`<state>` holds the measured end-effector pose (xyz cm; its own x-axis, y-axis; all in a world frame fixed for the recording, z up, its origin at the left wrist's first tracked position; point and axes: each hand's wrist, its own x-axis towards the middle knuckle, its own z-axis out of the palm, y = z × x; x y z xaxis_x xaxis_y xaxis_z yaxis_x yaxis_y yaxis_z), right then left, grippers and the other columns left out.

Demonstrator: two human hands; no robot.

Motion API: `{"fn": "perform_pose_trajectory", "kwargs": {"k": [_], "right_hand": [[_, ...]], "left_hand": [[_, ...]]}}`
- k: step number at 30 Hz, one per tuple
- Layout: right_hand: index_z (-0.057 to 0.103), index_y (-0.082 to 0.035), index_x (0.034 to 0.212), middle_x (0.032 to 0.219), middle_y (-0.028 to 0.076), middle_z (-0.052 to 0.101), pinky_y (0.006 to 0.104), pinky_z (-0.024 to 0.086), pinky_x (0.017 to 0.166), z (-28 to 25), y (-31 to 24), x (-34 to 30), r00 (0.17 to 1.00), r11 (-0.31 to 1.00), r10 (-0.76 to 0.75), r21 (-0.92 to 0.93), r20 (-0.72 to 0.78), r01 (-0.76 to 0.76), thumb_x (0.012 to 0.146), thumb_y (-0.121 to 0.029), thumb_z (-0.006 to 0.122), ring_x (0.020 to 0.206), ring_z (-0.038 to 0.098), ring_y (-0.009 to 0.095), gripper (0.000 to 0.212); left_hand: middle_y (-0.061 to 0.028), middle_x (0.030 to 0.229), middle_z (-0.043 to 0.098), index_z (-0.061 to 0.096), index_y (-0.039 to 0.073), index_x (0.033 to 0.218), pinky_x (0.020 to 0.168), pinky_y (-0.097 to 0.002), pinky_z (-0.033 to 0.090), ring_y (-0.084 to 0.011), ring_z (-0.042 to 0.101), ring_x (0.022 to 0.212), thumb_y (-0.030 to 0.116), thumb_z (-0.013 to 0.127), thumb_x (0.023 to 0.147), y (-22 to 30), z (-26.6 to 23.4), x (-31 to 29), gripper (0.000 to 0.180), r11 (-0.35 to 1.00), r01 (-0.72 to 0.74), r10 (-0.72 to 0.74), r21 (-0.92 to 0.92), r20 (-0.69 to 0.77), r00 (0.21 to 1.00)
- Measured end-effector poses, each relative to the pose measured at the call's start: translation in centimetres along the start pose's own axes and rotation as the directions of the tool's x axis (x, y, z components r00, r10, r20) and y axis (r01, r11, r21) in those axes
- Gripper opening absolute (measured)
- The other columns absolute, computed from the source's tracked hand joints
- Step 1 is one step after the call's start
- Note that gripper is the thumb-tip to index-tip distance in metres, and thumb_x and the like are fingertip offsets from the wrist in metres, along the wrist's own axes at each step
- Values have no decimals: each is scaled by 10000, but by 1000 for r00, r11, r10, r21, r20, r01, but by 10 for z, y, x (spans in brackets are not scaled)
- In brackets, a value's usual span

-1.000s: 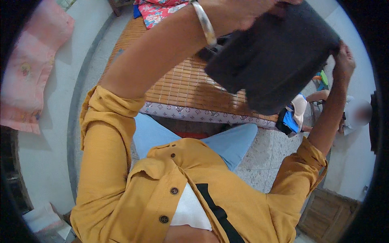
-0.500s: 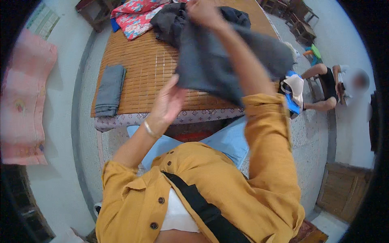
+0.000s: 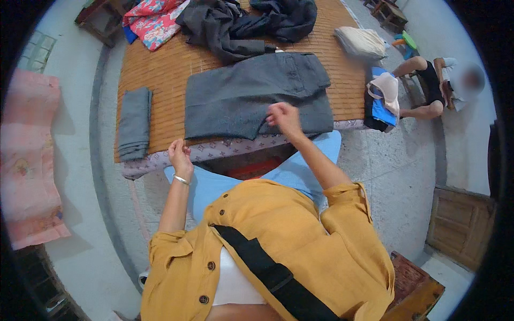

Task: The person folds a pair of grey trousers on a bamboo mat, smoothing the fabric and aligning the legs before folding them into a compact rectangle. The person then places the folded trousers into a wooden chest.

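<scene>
A folded pair of dark grey trousers (image 3: pixel 241 99) lies flat across the near part of the bed, waistband toward the far right. Over its near half is my right hand (image 3: pixel 285 119), fingers curled in and nothing visible in them; whether they touch the cloth I cannot tell. My left hand (image 3: pixel 181 159), with a bangle at the wrist, is by the near left corner of the trousers, its fingers bent together and seemingly holding nothing. Farther left lies a narrow folded grey garment (image 3: pixel 135 124).
Dark clothes (image 3: pixel 230 29) are heaped beyond the trousers, beside a red floral cloth (image 3: pixel 155 21). The bamboo mat (image 3: pixel 166 75) covers the bed. At the right edge are a cream folded cloth (image 3: pixel 361 43) and a pale bra (image 3: pixel 386 91) on blue things. A person (image 3: pixel 428 85) sits at right.
The trousers, held up and swung in my right hand before, now lie spread on the mat. Both hands have come nearer to me. The cream cloth is now uncovered.
</scene>
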<state>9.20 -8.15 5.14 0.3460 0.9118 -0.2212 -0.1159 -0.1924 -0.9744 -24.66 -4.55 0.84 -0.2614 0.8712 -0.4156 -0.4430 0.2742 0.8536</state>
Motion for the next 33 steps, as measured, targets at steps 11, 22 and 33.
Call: {"fn": "perform_pose_trajectory", "kwargs": {"k": [11,22,33], "right_hand": [[484,0,1097,996,86,565,335,493,720,-101,45,84,921,807,180,587,-347,64,782,-118,666,831,565,201,383],[476,76,1121,1083,166,560,442,463,844,-112,42,141,949,673,185,736,-254,66,682,-105,739,931,573,301,544],[504,59,1000,911,109,577,321,454,695,-40,-73,141,871,989,-57,90,-488,115,645,34,505,774,540,198,356]], "left_hand": [[-41,819,574,542,29,955,710,-262,487,-120,557,742,257,602,845,-40,88,-66,260,905,153,-328,397,423,845],[-87,965,511,502,17,961,920,-356,439,-207,523,978,269,662,795,-52,92,-64,341,850,524,-523,65,232,820],[-132,1041,531,349,16,1132,865,-343,473,-217,565,957,156,593,842,-44,128,-108,404,913,237,-401,332,631,664]]}}
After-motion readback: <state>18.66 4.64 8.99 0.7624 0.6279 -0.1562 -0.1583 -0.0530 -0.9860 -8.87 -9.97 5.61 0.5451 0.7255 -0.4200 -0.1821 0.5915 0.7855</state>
